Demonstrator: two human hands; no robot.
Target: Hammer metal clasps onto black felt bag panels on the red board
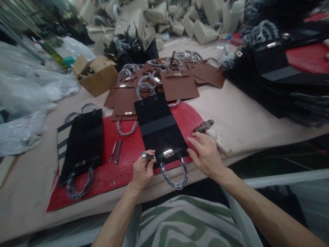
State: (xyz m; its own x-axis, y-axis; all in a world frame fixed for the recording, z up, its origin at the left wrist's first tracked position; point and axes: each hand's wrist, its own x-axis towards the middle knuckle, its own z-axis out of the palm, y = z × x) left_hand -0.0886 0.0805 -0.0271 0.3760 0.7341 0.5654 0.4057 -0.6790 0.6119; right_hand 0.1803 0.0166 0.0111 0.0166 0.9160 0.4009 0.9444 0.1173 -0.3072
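A black bag panel point(161, 125) with wrapped handles at both ends lies on a red board point(125, 171). Its metal clasp point(168, 153) is near the front edge. My left hand point(143, 171) is at the panel's lower left corner, closed around a short metal punch-like tool point(147, 155). On the right, my right hand point(207, 154) rests by the panel's edge with fingers apart and nothing in them. Just beyond it lies a hammer point(204, 126) with a whitish wrapped handle. A second black bag panel point(83, 144) lies at left, beside two slim metal tools point(117, 152).
Brown bag panels point(180, 85) with wrapped handles are heaped behind the board. A cardboard box point(99, 77) stands at the back left, near plastic sheeting point(33, 79). Stacked black panels point(264, 82) fill the right, and beige bags point(205, 29) pile up at the back.
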